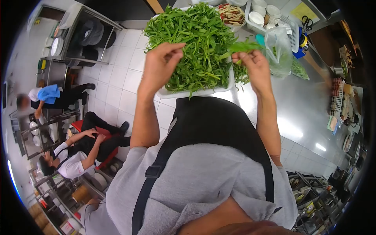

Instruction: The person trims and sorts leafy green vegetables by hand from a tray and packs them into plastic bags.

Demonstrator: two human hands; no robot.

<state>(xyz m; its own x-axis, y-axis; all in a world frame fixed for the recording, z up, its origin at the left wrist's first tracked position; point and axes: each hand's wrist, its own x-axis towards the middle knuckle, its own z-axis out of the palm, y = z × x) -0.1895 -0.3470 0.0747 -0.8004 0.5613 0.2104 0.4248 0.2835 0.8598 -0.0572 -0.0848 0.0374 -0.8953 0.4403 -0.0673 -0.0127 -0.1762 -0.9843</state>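
Note:
Long green leafy stems are heaped in a white tray, spilling over its rim. Above the left part of the heap is my left hand, its thumb and forefinger apart with nothing seen between them. My right hand, at the heap's right side, pinches a leafy green sprig between thumb and fingers. More greens lie just right of the tray, below the sprig. A clear plastic bag with some green in it stands right of my right hand.
The steel counter stretches to the right. At its back are a bowl of wrapped sticks, stacked white cups and black scissors. On the left, one person sits on a red seat, another is farther back.

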